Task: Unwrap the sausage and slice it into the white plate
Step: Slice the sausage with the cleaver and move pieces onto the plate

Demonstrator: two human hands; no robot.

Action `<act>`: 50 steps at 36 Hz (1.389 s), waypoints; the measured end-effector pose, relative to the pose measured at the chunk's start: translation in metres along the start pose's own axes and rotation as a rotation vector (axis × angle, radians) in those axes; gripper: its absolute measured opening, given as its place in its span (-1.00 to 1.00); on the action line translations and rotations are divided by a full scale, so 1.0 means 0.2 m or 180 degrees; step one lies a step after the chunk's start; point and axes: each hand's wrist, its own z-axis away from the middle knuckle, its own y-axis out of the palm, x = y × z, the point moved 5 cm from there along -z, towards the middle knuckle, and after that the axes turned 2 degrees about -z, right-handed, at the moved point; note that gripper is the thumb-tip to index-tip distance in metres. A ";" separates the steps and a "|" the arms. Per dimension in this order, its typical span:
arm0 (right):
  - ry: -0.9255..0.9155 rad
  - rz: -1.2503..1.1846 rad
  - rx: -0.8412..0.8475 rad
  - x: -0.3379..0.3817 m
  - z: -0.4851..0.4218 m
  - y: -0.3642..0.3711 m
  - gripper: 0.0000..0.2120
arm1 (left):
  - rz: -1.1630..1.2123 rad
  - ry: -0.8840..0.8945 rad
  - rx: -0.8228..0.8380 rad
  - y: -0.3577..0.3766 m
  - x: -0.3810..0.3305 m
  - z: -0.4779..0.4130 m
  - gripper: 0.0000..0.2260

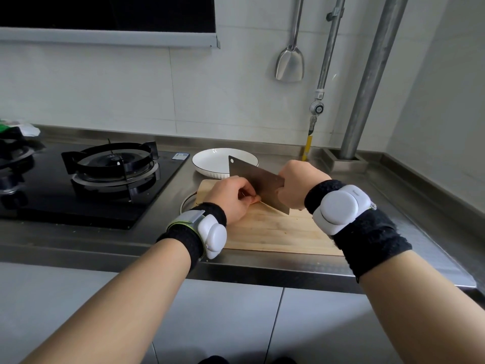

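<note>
A person stands at a steel kitchen table (262,261), seen from their own head looking down along both forearms. A wooden board (275,232) lies on the table in front of them. The right hand (299,185) is closed around the handle of a cleaver (256,183), whose wide blade stands upright with its lower edge down at the board. The left hand (232,199) is curled, fingertips pinching the sausage (256,200) against the board just beside the blade. Only a small orange-pink sliver of the sausage shows between the fingers and the steel; whether any wrapper is on it cannot be told.

Just behind the board, partly hidden by the blade, sits the white plate (210,162); no slices are visible on the part that shows. To the left is a black gas stove (78,200) with a ring burner. Both wrists wear black bands with white round devices. On the tiled wall behind, a metal spatula (290,64) hangs near two vertical pipes (367,88).
</note>
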 end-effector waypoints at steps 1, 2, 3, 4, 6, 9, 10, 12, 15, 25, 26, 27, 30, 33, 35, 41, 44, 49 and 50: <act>0.0010 -0.0007 0.0015 0.00 0.00 0.00 -0.86 | 0.0006 -0.0010 -0.0014 0.00 0.00 0.00 -0.94; 0.0023 -0.0021 0.0024 0.00 0.00 0.01 -0.86 | 0.0021 -0.0020 -0.0027 0.00 0.00 0.00 -0.93; 0.0036 -0.0040 0.0032 0.00 0.00 0.01 -0.86 | 0.0044 -0.0027 -0.0030 0.00 0.00 0.00 -0.92; 0.0040 -0.0050 0.0031 0.00 0.01 0.01 -0.86 | 0.0074 -0.0025 -0.0033 0.00 0.00 0.00 -0.91; 0.0043 -0.0072 0.0004 -0.01 0.01 0.02 -0.86 | 0.0098 -0.0021 -0.0037 0.00 -0.01 0.00 -0.89; 0.0039 -0.0143 -0.0011 -0.02 0.03 0.02 -0.85 | 0.0086 -0.0018 -0.0040 0.00 -0.01 0.00 -0.87; 0.0028 -0.0169 -0.0019 -0.02 0.03 0.02 -0.84 | 0.0072 -0.0013 -0.0042 0.00 -0.01 0.00 -0.87; 0.0019 -0.0212 -0.0051 -0.02 0.04 0.02 -0.83 | 0.0049 -0.0001 -0.0037 0.00 -0.01 0.00 -0.88; 0.0026 -0.0238 -0.0098 -0.02 0.04 0.02 -0.85 | 0.0036 0.0006 -0.0032 0.00 -0.01 0.00 -0.87; 0.0017 -0.0218 -0.0281 -0.03 0.05 0.00 -0.91 | 0.0039 -0.0052 0.0001 0.02 0.01 -0.01 -0.90; 0.0005 -0.0213 -0.0311 -0.03 0.05 -0.02 -0.90 | 0.0040 -0.0071 0.0009 0.02 0.01 -0.01 -0.92; -0.0006 -0.0204 -0.0329 -0.03 0.05 -0.02 -0.89 | 0.0033 -0.0088 0.0017 0.02 0.02 -0.01 -0.92; -0.0039 -0.0173 -0.0333 -0.02 0.05 -0.05 -0.85 | -0.0007 -0.0087 -0.0004 0.02 0.02 0.00 -0.92; -0.0069 -0.0141 -0.0318 -0.01 0.05 -0.06 -0.86 | -0.0004 -0.0062 -0.0042 0.02 0.02 0.00 -0.92; -0.0072 -0.0118 -0.0313 -0.01 0.05 -0.05 -0.85 | -0.0020 -0.0018 -0.0061 0.01 0.02 0.00 -0.93; -0.0091 -0.0129 -0.0308 0.00 0.05 -0.04 -0.87 | -0.0077 0.0130 -0.0068 0.01 0.00 -0.01 -0.93; -0.0105 -0.0115 -0.0275 0.00 0.05 -0.03 -0.90 | -0.0064 0.0139 -0.0078 0.01 0.01 -0.01 -0.93; -0.0113 -0.0052 -0.0239 0.01 0.04 -0.03 -0.89 | -0.0055 0.0145 -0.0062 0.01 0.01 -0.01 -0.93; -0.0112 -0.0049 -0.0232 0.01 0.04 -0.03 -0.89 | -0.0049 0.0143 -0.0059 0.02 0.01 -0.01 -0.92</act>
